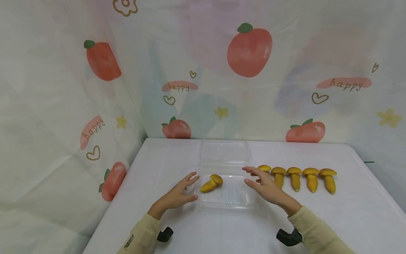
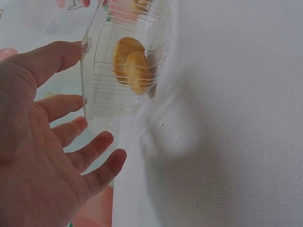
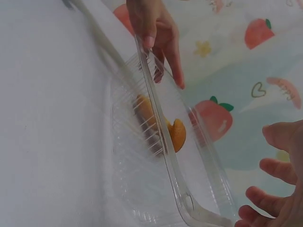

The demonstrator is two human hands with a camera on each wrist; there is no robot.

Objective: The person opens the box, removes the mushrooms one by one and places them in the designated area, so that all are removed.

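A clear plastic clamshell box [image 1: 234,192] lies on the table with its lid [image 1: 225,152] folded back behind it. Inside, towards the left side, one yellow-brown mushroom [image 1: 211,183] lies tilted. My left hand [image 1: 177,194] is at the box's left side, fingers spread, thumb and fingertips right at the rim in the left wrist view. Over by the right side, my right hand [image 1: 268,187] has its fingers apart and slightly bent, holding nothing. In the right wrist view its fingertips [image 3: 271,165] stand off from the rim.
Several similar mushrooms [image 1: 311,179] stand in a row right of the box, the leftmost partly hidden behind my right hand. A white cloth covers the table [image 1: 358,211]. Printed fabric [image 1: 209,98] with fruit drawings hangs behind and at the left.
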